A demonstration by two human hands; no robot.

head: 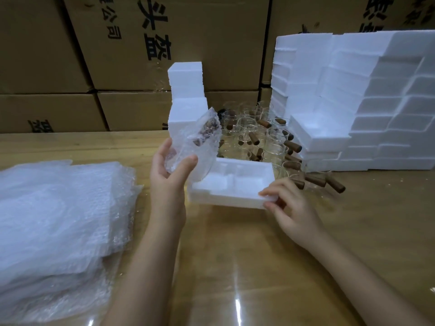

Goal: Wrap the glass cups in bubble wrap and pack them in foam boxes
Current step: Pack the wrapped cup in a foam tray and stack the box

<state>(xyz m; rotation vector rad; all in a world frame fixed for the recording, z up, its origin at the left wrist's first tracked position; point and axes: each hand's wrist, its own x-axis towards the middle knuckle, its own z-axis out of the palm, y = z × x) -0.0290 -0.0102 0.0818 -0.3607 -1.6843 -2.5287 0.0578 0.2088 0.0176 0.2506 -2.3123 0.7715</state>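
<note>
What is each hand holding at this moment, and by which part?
The left hand grips the bubble-wrapped cup around its lower end. The right hand pinches the open foam box at its near right corner.

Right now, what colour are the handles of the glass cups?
Brown handles, like wood; the head view shows them best.

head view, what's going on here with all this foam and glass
A person is packing. The left hand holds a wrapped cup just above an open foam box on the table, while the right hand pinches the box's near right corner. The box's compartments look empty. Bare cups wait behind it, bubble wrap sheets are piled at the left, and foam stacks stand at the right.
</note>
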